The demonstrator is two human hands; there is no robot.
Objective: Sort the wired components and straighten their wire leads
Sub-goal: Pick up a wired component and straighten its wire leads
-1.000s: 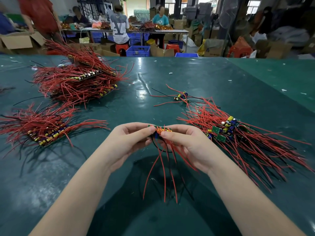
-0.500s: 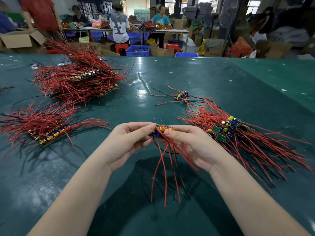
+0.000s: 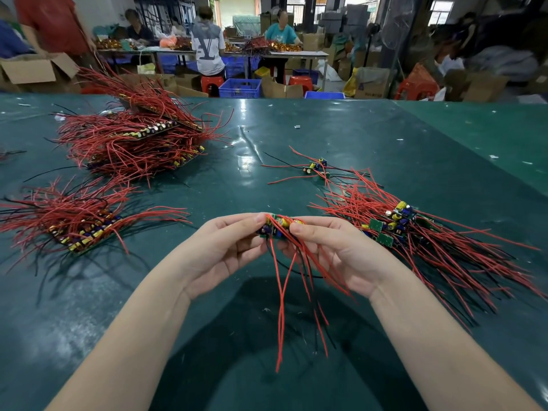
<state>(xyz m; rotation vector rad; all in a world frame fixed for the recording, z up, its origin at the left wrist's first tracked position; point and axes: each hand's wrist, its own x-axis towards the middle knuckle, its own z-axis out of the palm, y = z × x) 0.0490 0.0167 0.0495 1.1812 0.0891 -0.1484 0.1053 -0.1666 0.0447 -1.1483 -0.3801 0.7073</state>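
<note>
Both hands hold one small circuit board (image 3: 277, 228) above the green table (image 3: 296, 137), just short of centre. The left hand (image 3: 225, 250) pinches its nine o'clock end and the right hand (image 3: 335, 253) its three o'clock end, each grip pressed on the board. Its red and black leads (image 3: 281, 298) dangle toward six o'clock, crossing. Best keep one pinch firm and draw the other down each lead, before laying it with the unsorted pile (image 3: 415, 232) at three o'clock's opposite stacks.

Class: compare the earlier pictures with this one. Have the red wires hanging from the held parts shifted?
Yes. The hanging red wires have swung right, judged against the unsorted pile on the table, and now dangle in a tighter bunch.
</note>
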